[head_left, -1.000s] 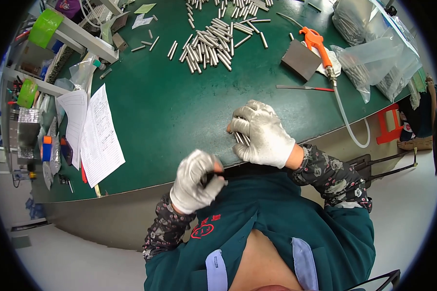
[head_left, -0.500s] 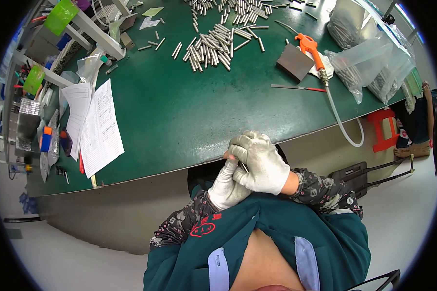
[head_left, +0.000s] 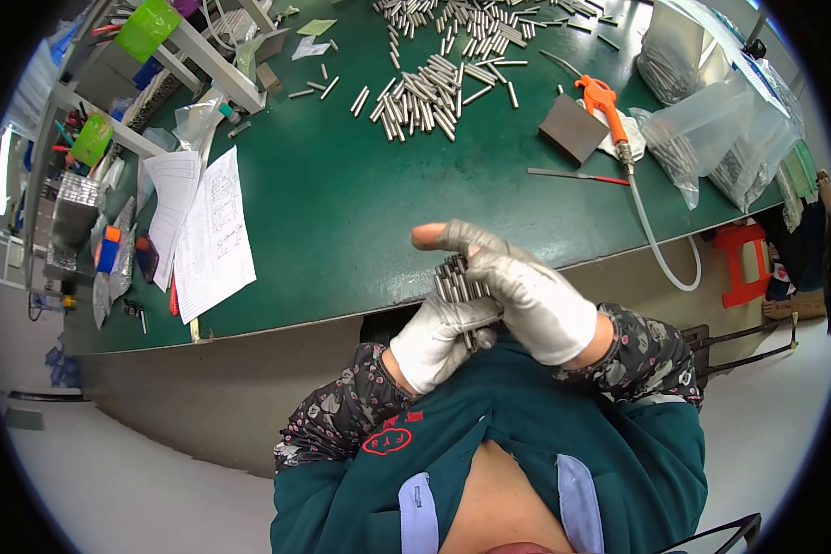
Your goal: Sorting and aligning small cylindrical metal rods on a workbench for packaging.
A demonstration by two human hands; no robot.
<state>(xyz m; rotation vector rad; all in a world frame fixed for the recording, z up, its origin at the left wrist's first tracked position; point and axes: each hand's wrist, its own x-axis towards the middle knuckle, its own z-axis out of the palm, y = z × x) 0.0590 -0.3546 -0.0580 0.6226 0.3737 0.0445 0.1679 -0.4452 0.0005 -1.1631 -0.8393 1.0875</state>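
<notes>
Green desk (head_left: 342,212) ahead, loose steel pins scattered far side | both gloved hands meeting over near edge | right hand (head_left: 535,300) cupped on top, left hand (head_left: 439,342) beneath | bundle of metal pins (head_left: 456,282) clamped between both sets of fingers, long axis upright, tilting slightly left

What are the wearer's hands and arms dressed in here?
Both hands wear white fabric gloves, greyed with grime at the fingers: left hand, right hand. One right fingertip pokes bare through its glove. Both forearms have dark floral-print sleeve covers with elastic cuffs, over a teal jacket.
</notes>
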